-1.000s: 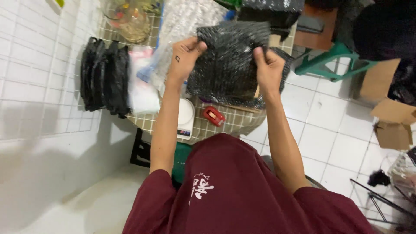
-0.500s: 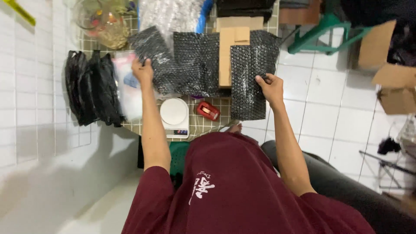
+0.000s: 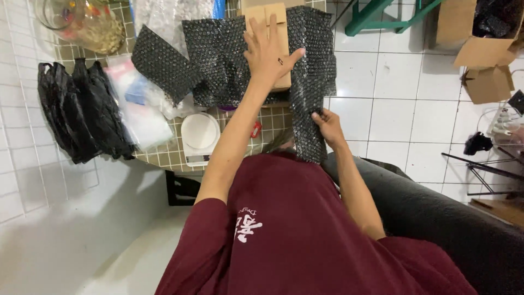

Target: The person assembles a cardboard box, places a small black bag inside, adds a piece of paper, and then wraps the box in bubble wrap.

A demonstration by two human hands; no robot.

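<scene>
On the table [image 3: 164,155] our black wrap [image 3: 218,60] now lies spread flat. The box [image 3: 267,33] has come onto it, our left hand [image 3: 268,52] pressing it open-palmed. Our right hand [image 3: 326,123] pinches the hanging wrap end, ready for folding.

Cardboard box [image 3: 270,22] top cut off

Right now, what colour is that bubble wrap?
Black bubble wrap, glossy with raised bubbles; the head view shows it best.
</scene>
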